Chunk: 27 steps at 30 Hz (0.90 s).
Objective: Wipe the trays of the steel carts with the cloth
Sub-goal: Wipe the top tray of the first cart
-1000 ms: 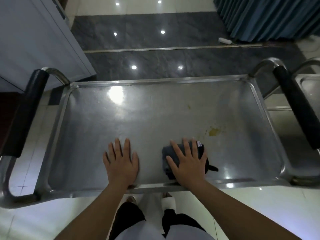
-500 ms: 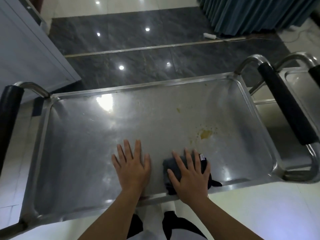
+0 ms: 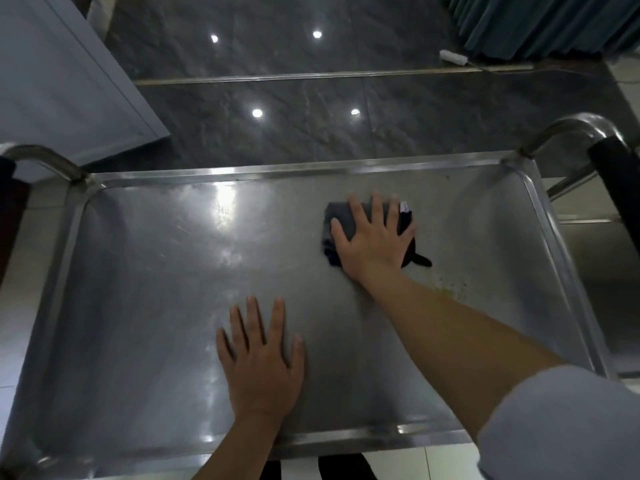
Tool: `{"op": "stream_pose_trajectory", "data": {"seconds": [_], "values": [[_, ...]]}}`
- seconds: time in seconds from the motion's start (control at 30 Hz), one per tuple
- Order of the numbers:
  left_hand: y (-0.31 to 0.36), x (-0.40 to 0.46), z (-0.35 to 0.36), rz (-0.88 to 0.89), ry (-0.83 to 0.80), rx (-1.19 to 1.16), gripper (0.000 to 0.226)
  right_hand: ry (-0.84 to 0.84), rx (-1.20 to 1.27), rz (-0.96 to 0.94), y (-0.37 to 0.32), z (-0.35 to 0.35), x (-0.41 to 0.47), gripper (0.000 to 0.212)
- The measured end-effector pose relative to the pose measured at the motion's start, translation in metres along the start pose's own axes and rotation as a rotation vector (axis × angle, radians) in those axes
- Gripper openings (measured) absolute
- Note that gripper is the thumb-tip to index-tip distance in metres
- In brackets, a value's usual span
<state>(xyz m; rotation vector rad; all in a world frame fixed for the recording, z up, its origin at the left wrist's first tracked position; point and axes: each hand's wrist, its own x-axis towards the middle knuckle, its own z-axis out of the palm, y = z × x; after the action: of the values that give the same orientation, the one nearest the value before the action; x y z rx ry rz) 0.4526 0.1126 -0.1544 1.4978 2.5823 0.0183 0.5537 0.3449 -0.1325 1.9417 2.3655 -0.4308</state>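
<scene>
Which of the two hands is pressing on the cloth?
The right hand, stretched far across the tray, lies flat on the dark cloth. The left hand rests on bare steel near the front rim.

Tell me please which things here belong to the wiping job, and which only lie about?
Belong to the job:
- dark cloth under the right hand
- steel cart tray, with the left hand flat on it
- yellowish stain

Only lying about:
- white object on the floor by the curtain
- white cabinet
</scene>
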Motion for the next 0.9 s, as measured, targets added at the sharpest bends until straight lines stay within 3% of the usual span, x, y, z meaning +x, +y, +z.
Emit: {"op": "stream_pose_trajectory", "data": {"seconds": [0.3, 0.5, 0.9], "values": [[0.0, 0.0, 0.0, -0.001, 0.039, -0.029, 0.067, 0.032, -0.021, -0.044, -0.013, -0.012, 0.072, 0.068], [-0.002, -0.001, 0.002, -0.019, 0.016, -0.024, 0.068, -0.099, -0.027, -0.094, -0.006, -0.023, 0.07, 0.069], [-0.001, -0.003, -0.001, -0.012, -0.029, -0.087, 0.071, -0.113, 0.037, -0.032, 0.029, 0.016, -0.153, 0.065]]}}
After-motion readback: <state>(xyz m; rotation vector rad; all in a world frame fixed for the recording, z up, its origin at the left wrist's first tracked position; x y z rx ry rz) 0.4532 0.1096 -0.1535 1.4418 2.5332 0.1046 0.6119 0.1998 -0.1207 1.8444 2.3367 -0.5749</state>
